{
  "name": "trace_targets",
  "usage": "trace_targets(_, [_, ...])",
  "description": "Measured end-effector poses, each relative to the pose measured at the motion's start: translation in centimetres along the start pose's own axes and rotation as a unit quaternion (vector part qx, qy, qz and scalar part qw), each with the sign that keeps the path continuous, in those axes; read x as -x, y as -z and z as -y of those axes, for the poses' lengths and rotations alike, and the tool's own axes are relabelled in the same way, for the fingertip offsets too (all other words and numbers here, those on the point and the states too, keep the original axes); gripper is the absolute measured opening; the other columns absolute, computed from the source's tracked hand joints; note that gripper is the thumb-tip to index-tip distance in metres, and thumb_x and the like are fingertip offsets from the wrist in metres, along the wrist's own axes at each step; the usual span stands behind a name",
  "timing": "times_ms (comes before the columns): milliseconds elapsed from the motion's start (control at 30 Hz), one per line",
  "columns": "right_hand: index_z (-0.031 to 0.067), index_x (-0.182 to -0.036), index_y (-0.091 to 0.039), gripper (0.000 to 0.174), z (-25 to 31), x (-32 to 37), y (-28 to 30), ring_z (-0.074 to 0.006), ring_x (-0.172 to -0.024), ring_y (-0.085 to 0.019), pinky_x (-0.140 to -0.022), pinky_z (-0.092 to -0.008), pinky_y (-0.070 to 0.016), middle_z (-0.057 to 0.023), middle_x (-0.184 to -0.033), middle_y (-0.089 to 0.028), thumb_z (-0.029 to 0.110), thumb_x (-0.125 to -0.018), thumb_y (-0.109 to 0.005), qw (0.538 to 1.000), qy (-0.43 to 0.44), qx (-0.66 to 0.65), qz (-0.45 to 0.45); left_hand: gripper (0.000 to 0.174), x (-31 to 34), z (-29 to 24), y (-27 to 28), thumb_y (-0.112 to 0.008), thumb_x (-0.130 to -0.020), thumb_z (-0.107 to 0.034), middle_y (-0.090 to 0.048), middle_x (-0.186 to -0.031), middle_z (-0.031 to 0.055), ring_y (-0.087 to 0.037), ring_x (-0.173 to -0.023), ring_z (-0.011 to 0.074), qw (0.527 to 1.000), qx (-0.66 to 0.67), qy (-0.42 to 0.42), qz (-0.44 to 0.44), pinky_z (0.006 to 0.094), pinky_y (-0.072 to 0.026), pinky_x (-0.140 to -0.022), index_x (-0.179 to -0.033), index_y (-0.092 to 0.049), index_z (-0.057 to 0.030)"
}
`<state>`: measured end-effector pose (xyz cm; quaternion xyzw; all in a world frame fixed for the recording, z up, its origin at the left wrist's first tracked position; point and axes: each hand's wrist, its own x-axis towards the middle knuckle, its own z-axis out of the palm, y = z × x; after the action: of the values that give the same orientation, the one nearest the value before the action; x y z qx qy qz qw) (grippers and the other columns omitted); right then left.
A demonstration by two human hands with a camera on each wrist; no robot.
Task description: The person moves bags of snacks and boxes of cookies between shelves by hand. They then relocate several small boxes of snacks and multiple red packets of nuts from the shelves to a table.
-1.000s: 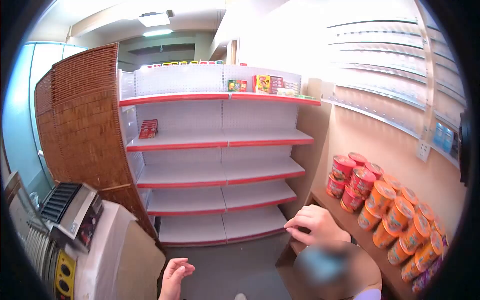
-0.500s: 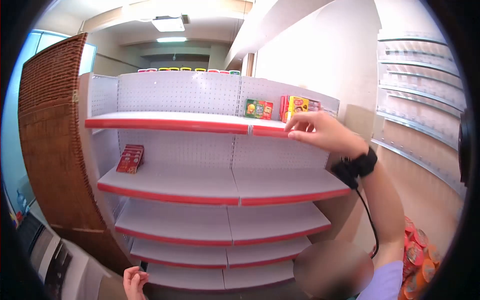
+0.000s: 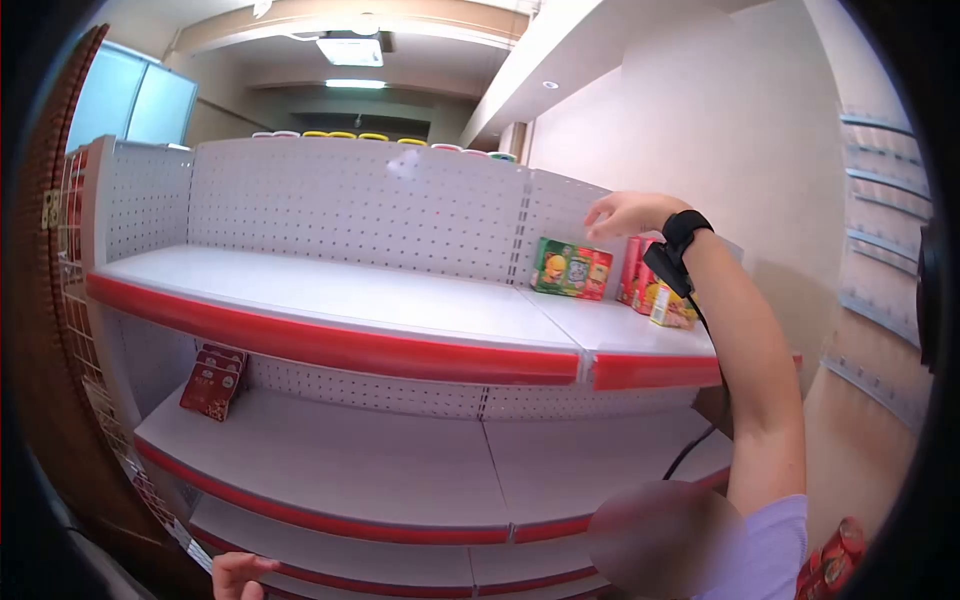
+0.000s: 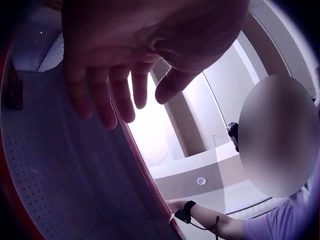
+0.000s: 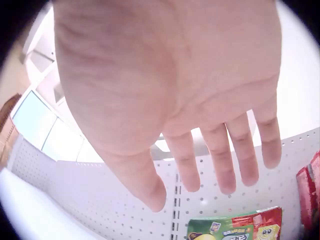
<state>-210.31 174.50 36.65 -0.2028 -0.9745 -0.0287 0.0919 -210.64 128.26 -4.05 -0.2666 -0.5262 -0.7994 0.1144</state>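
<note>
Above the top shelf's right part, my right hand [image 3: 640,214] hovers near a green and red packet [image 3: 572,268], touching nothing. The right wrist view has this packet [image 5: 235,225] below the spread fingers of the right hand [image 5: 175,100]. A yellow box [image 3: 672,305] and red packs [image 3: 636,272] stand to its right, partly behind my forearm. Low at the left, my left hand [image 3: 240,575] is in front of the lower shelves, holding nothing; in the left wrist view the left hand [image 4: 150,45] has its fingers spread and relaxed.
Dark red packets [image 3: 213,382] lean at the left of the second shelf [image 3: 350,440]. A woven panel [image 3: 70,400] borders the far left. Colored lids show over the shelf's back panel [image 3: 350,205]. Red cups [image 3: 835,560] are at the lower right, with wall racks [image 3: 880,240] above.
The view has moved closer to the shelves. My right hand has risen from beside the cups to above the top shelf's packets. The left hand stays low and empty.
</note>
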Motion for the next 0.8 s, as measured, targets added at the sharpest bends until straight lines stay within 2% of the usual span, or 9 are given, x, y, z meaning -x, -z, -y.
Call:
trace_targets(67, [0.01,-0.129,-0.049,0.063,-0.6,-3.4,-1.1,-0.0236,-0.108,-0.056,-0.09,-0.0332,-0.0455,-0.0119,-0.122,-0.056,0.038,-0.075,-0.067,0.997,-0.026,0.076,-0.005,0.027,0.1,0.3,0.2,-0.049,-0.092,-0.01,-0.06,-0.105,0.0121,-0.057,-0.099,0.0197,0.999,-0.023,0.011,-0.038,0.0331,-0.0432,-0.092,-0.117,-0.051,-0.0008])
trace_targets(200, [0.0089,-0.137,-0.036,0.084,-0.9,-8.7,-2.6,-0.0266,-0.118,-0.05,-0.097,-0.0337,-0.0432,-0.0139,-0.135,-0.044,0.031,-0.067,-0.076,0.997,-0.018,0.066,0.044,0.025,0.4,0.4,0.7,-0.048,-0.092,-0.007,-0.059,-0.105,0.0117,-0.058,-0.098,0.0205,0.994,-0.048,0.005,-0.102,0.0335,-0.0429,-0.093,-0.116,-0.051,0.0])
trace_targets(300, [0.008,-0.138,-0.035,0.085,-1.5,-10.6,-3.7,-0.0267,-0.118,-0.049,-0.097,-0.0335,-0.0431,-0.0144,-0.135,-0.044,0.031,-0.066,-0.076,0.989,-0.034,0.126,0.073,0.024,0.9,0.7,1.3,-0.048,-0.093,-0.007,-0.058,-0.102,0.0106,-0.058,-0.099,0.021,0.992,-0.03,0.003,-0.126,0.0349,-0.0425,-0.094,-0.115,-0.051,0.0002])
trace_targets(467, [0.0057,-0.128,-0.048,0.073,-2.3,-12.0,-5.2,-0.0263,-0.109,-0.056,-0.091,-0.0338,-0.0453,-0.0142,-0.12,-0.057,0.03,-0.065,-0.075,0.988,-0.013,0.141,0.064,0.024,0.7,1.1,-0.1,-0.05,-0.092,-0.007,-0.058,-0.102,0.0102,-0.057,-0.098,0.0198,0.99,-0.072,0.011,-0.123,0.0325,-0.0421,-0.092,-0.116,-0.051,-0.0002])
trace_targets(533, [0.0047,-0.119,-0.054,0.064,-1.9,-10.8,-5.2,-0.026,-0.103,-0.058,-0.086,-0.0349,-0.0462,-0.0148,-0.11,-0.062,0.03,-0.064,-0.075,0.983,0.026,0.144,0.109,0.025,0.3,1.0,-1.2,-0.051,-0.092,-0.007,-0.058,-0.102,0.0097,-0.056,-0.097,0.0191,0.993,-0.071,0.016,-0.097,0.0314,-0.0418,-0.091,-0.116,-0.052,-0.0005])
trace_targets(667, [0.0038,-0.113,-0.056,0.046,1.3,-4.2,-2.1,-0.0212,-0.098,-0.057,-0.088,-0.033,-0.0438,-0.0105,-0.105,-0.063,0.028,-0.077,-0.073,0.98,0.192,0.035,-0.044,0.026,-0.3,1.9,-3.3,-0.054,-0.09,-0.008,-0.059,-0.102,0.008,-0.055,-0.097,0.0178,0.998,-0.049,0.039,-0.029,0.0302,-0.0413,-0.09,-0.116,-0.052,-0.0013])
trace_targets(700, [0.001,-0.114,-0.053,0.051,1.3,-3.0,-1.1,-0.0237,-0.095,-0.058,-0.083,-0.0332,-0.0449,-0.0158,-0.104,-0.062,0.028,-0.075,-0.072,0.965,0.237,-0.055,-0.096,0.027,-0.5,2.1,-3.9,-0.055,-0.09,-0.008,-0.059,-0.102,0.0078,-0.055,-0.098,0.0178,0.998,-0.039,0.057,-0.004,0.0307,-0.0414,-0.09,-0.115,-0.052,-0.0012])
trace_targets(767, [0.0019,-0.115,-0.052,0.052,3.4,2.8,0.9,-0.0222,-0.098,-0.057,-0.084,-0.0323,-0.0444,-0.0116,-0.106,-0.061,0.033,-0.078,-0.07,0.905,0.361,-0.185,-0.128,0.035,-1.3,2.7,-5.2,-0.059,-0.089,-0.012,-0.056,-0.11,0.0098,-0.054,-0.104,0.021,0.995,-0.036,0.077,0.059,0.0337,-0.0417,-0.093,-0.12,-0.05,-0.0018])
trace_targets(800, [0.0027,-0.117,-0.053,0.048,4.7,6.0,1.5,-0.0198,-0.099,-0.057,-0.086,-0.0305,-0.0455,-0.0098,-0.107,-0.061,0.031,-0.081,-0.069,0.886,0.393,-0.209,-0.13,0.042,-2.1,2.6,-6.8,-0.061,-0.088,-0.015,-0.054,-0.116,0.0109,-0.053,-0.108,0.0231,0.993,-0.005,0.032,0.114,0.0355,-0.0415,-0.094,-0.125,-0.045,-0.0024])
